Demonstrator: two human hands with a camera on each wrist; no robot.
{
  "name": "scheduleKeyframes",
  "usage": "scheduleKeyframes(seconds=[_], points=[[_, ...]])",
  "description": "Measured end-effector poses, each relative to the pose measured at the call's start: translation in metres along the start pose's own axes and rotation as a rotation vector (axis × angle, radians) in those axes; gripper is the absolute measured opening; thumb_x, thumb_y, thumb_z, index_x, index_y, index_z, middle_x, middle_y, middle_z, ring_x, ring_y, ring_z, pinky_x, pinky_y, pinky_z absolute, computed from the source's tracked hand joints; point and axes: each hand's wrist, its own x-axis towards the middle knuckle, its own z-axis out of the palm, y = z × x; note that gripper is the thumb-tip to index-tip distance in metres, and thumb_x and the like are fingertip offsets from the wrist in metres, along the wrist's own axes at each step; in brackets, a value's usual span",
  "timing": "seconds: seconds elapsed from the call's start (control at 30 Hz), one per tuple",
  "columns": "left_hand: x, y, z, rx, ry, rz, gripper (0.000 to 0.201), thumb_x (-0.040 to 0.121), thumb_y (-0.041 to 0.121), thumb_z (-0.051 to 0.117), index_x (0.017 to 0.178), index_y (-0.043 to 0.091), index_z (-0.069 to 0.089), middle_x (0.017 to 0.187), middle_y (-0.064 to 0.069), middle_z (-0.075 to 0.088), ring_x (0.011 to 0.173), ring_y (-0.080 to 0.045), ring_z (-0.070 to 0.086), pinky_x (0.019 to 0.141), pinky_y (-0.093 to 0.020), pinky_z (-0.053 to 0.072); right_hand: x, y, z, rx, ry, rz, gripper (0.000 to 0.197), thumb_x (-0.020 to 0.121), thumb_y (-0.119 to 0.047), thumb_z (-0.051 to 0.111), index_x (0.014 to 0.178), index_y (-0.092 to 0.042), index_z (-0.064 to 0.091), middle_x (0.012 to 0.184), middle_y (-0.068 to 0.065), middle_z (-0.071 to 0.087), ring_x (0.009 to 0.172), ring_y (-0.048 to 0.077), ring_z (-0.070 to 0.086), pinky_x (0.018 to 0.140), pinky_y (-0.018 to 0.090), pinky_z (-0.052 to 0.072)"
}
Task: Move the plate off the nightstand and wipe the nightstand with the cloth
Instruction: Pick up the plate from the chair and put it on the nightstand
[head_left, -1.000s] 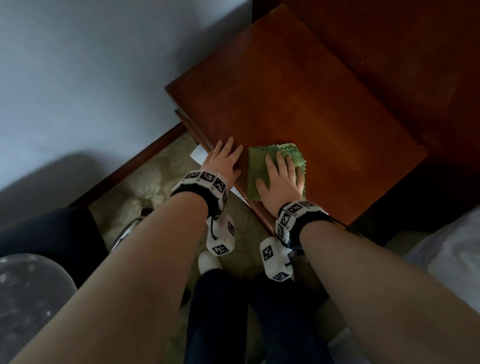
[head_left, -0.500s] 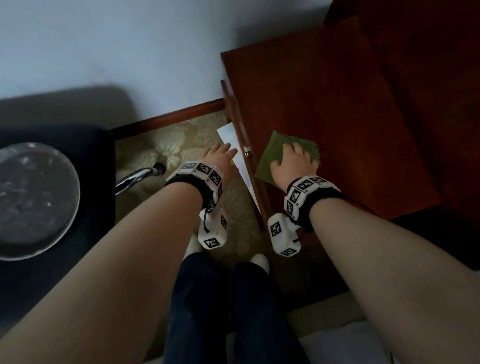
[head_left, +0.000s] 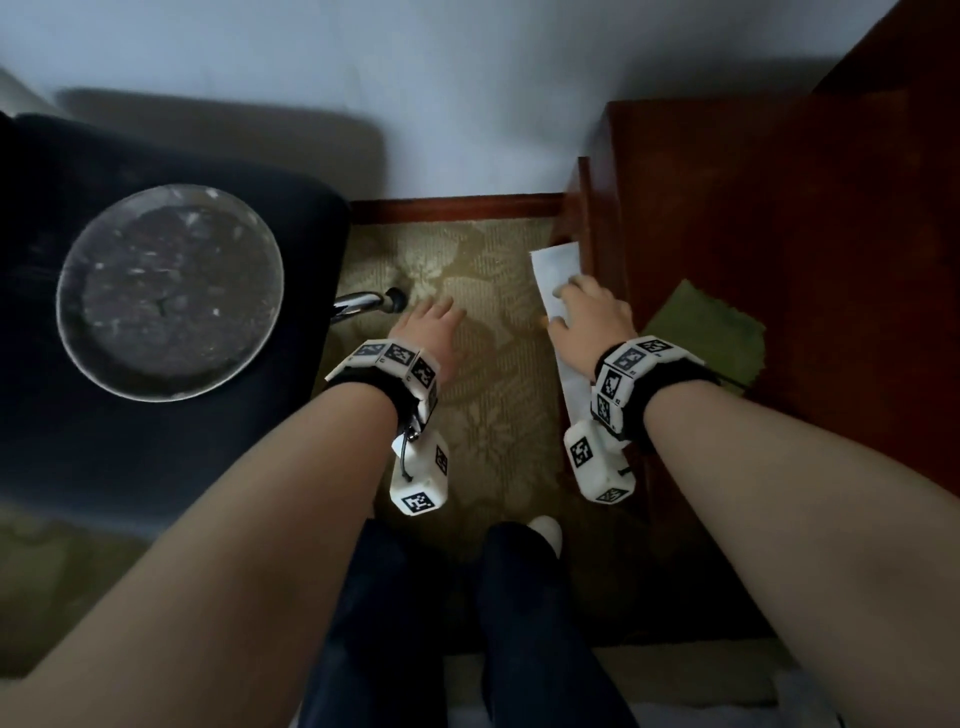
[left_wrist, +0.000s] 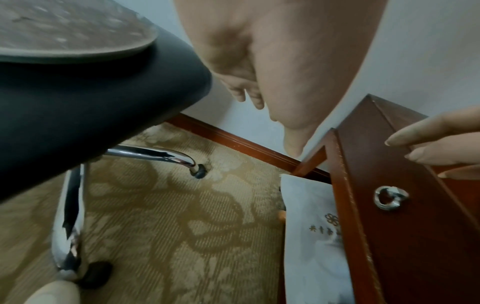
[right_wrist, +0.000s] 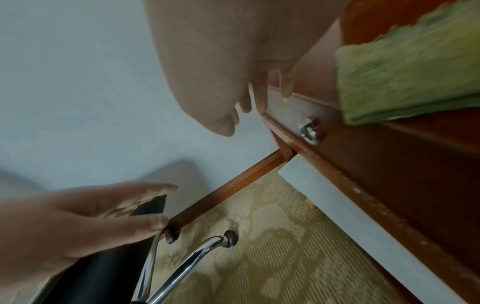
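The round glass plate (head_left: 171, 291) lies on a dark chair seat (head_left: 156, 467) at the left, off the nightstand; its rim also shows in the left wrist view (left_wrist: 64, 26). The red-brown nightstand (head_left: 805, 234) stands at the right. On its front left corner lies the folded green cloth (head_left: 711, 332) (right_wrist: 415, 72), with no hand on it. My right hand (head_left: 587, 306) (right_wrist: 254, 98) hovers open just left of the cloth, above the drawer's edge. Over the carpet between chair and nightstand, my left hand (head_left: 434, 317) (left_wrist: 259, 86) is open and holds nothing.
A drawer front with a metal knob (left_wrist: 391, 197) sticks out below the nightstand top. White paper (head_left: 556, 275) lies beside it. The chair's chrome legs (left_wrist: 155, 154) with castors stand on the patterned carpet (head_left: 483, 415). A wall with a wooden skirting board (head_left: 457, 208) runs behind.
My right hand has come off the cloth and moved left past the nightstand's edge. The left hand has swung left over the carpet. The view has turned left toward the plate.
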Motion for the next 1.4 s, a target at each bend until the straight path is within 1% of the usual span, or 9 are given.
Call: scheduleKeyframes(seconds=[0.23, 0.4, 0.6, 0.7, 0.8, 1.0, 1.17, 1.3, 1.4], points=[[-0.018, -0.097, -0.028, -0.148, 0.168, -0.1, 0.06, 0.097, 0.033, 0.047, 0.15, 0.016, 0.025, 0.16, -0.004, 0.017, 0.149, -0.023, 0.011, 0.12, -0.035, 0.013, 0.019, -0.091, 0.018, 0.003, -0.14, -0.079, 0.042, 0.096, -0.021, 0.039, 0.137, -0.012, 0.042, 0.145, 0.008, 0.037, 0.13, 0.029, 0.04, 0.108, 0.044, 0.032], [-0.023, -0.178, -0.04, -0.206, 0.283, -0.211, 0.06, 0.096, 0.027, 0.047, 0.15, 0.013, 0.024, 0.161, -0.003, 0.013, 0.149, -0.023, 0.008, 0.122, -0.038, 0.012, 0.036, -0.159, 0.033, 0.016, -0.199, -0.108, 0.042, 0.098, -0.023, 0.039, 0.139, -0.015, 0.039, 0.145, 0.006, 0.037, 0.128, 0.028, 0.043, 0.106, 0.041, 0.032], [-0.036, -0.261, -0.047, -0.28, 0.397, -0.364, 0.059, 0.096, 0.027, 0.048, 0.15, 0.019, 0.023, 0.161, 0.0, 0.01, 0.15, -0.021, 0.005, 0.122, -0.041, 0.01, 0.063, -0.232, 0.052, 0.089, -0.181, -0.104, 0.042, 0.097, -0.022, 0.041, 0.138, -0.014, 0.041, 0.142, 0.006, 0.041, 0.127, 0.025, 0.045, 0.103, 0.039, 0.04], [-0.042, -0.299, -0.046, -0.325, 0.44, -0.457, 0.062, 0.096, 0.03, 0.047, 0.151, 0.019, 0.02, 0.161, 0.001, 0.007, 0.15, -0.02, 0.002, 0.122, -0.039, 0.005, 0.074, -0.263, 0.06, 0.162, -0.147, -0.073, 0.043, 0.097, -0.022, 0.042, 0.139, -0.013, 0.041, 0.142, 0.007, 0.042, 0.127, 0.023, 0.046, 0.101, 0.034, 0.037], [-0.047, -0.33, -0.044, -0.358, 0.49, -0.553, 0.065, 0.096, 0.03, 0.048, 0.152, 0.017, 0.018, 0.162, -0.002, 0.006, 0.15, -0.021, 0.001, 0.122, -0.037, 0.002, 0.085, -0.291, 0.067, 0.244, -0.135, -0.023, 0.048, 0.097, -0.022, 0.042, 0.144, -0.015, 0.035, 0.145, 0.006, 0.043, 0.131, 0.023, 0.044, 0.104, 0.035, 0.036], [-0.052, -0.365, -0.038, -0.564, 0.548, -0.703, 0.067, 0.096, 0.027, 0.049, 0.152, 0.012, 0.015, 0.161, -0.004, 0.008, 0.149, -0.021, 0.006, 0.122, -0.037, 0.006, 0.1, -0.328, 0.078, 0.349, -0.135, 0.075, 0.055, 0.098, -0.024, 0.041, 0.149, -0.016, 0.023, 0.15, 0.007, 0.037, 0.135, 0.027, 0.04, 0.11, 0.038, 0.033], [-0.049, -0.374, -0.035, -0.757, 0.51, -0.768, 0.068, 0.097, 0.028, 0.047, 0.152, 0.009, 0.011, 0.157, -0.011, 0.023, 0.146, -0.026, 0.02, 0.121, -0.038, 0.016, 0.107, -0.342, 0.084, 0.456, -0.13, 0.201, 0.061, 0.094, -0.026, 0.044, 0.149, -0.014, 0.021, 0.151, 0.009, 0.034, 0.134, 0.031, 0.04, 0.109, 0.042, 0.035], [-0.046, -0.372, -0.04, -0.887, 0.51, -0.766, 0.062, 0.097, 0.028, 0.045, 0.151, 0.011, 0.017, 0.15, -0.014, 0.035, 0.139, -0.031, 0.033, 0.109, -0.044, 0.034, 0.111, -0.347, 0.082, 0.52, -0.136, 0.243, 0.062, 0.095, -0.024, 0.044, 0.15, -0.013, 0.017, 0.152, 0.009, 0.031, 0.133, 0.03, 0.041, 0.105, 0.039, 0.035], [-0.043, -0.372, -0.044, -0.913, 0.54, -0.776, 0.057, 0.098, 0.027, 0.044, 0.148, 0.009, 0.024, 0.149, -0.013, 0.035, 0.137, -0.029, 0.034, 0.105, -0.04, 0.036, 0.113, -0.348, 0.08, 0.573, -0.141, 0.267, 0.06, 0.094, -0.024, 0.045, 0.148, -0.016, 0.021, 0.148, 0.01, 0.037, 0.128, 0.031, 0.045, 0.104, 0.041, 0.038]])
